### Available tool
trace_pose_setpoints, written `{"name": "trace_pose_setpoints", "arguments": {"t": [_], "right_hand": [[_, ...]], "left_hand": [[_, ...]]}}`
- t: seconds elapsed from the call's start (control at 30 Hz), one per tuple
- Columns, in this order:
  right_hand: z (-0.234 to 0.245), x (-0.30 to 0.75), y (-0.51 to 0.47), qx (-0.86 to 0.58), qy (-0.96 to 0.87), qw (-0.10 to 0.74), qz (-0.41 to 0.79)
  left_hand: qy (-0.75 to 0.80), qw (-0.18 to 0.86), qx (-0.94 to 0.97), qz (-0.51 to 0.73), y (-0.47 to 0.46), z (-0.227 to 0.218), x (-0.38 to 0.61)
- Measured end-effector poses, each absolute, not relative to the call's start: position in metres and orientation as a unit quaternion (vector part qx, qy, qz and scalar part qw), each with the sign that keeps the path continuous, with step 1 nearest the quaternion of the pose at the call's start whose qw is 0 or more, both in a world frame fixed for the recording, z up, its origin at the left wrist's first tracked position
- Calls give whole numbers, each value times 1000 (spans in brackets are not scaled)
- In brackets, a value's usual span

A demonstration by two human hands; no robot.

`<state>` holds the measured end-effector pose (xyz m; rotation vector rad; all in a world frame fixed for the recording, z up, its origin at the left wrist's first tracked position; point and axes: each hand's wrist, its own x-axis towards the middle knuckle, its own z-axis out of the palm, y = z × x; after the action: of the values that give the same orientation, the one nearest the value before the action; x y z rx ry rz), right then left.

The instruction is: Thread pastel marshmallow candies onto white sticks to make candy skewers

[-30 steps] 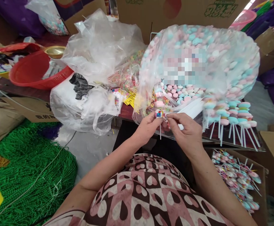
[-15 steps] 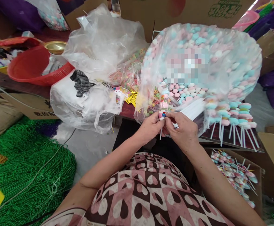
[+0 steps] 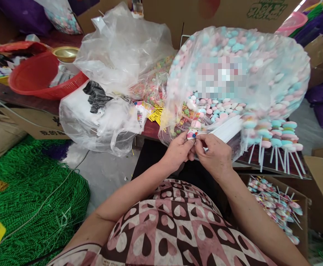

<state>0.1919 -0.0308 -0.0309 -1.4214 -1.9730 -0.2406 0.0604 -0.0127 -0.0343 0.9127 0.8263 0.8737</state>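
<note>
- At the table's near edge, in the head view, the left hand (image 3: 178, 151) and the right hand (image 3: 215, 155) meet, both pinched shut on one small candy skewer (image 3: 191, 133), a short stack of pastel round sweets with a bright wrapper band at its base.
- That skewer sits between the fingertips of both hands, just in front of the mouth of the big clear plastic bag of pink, blue and white candy discs (image 3: 241, 74), which bulges, crinkled and glossy.
- Judging by what lies around, the work looks partly done: a row of finished pastel candy stacks on thin white sticks (image 3: 278, 138) stands just right of the hands, and an open brown cardboard box (image 3: 305, 201) lower right holds a loose pile of wrapped candy skewers (image 3: 275, 207).
- Much loose candy remains in the bag, so plenty seems left.
- A smaller clear bag of tiny multicoloured ring sweets (image 3: 153, 83) lies behind the hands, near yellow paper tags (image 3: 155, 115).
- Left of that slumps a crumpled, milky plastic sack (image 3: 95, 122), soft and wrinkled.
- Farther left rests a red plastic mesh basket (image 3: 36, 79) with a shiny brass-coloured bowl (image 3: 65, 53) behind it.
- Lower left, a heap of green beaded strings (image 3: 31, 192) looks knobbly and coiled.
</note>
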Motion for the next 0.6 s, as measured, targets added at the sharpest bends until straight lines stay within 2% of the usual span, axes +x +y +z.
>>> {"name": "trace_pose_setpoints", "arguments": {"t": [0.4, 0.6], "right_hand": [[-22, 196, -35, -508, -779, 336, -149], [-27, 189, -40, -496, -788, 339, -140]], "left_hand": [[365, 727, 384, 436, -10, -34, 63], [355, 771, 329, 413, -7, -52, 70]]}}
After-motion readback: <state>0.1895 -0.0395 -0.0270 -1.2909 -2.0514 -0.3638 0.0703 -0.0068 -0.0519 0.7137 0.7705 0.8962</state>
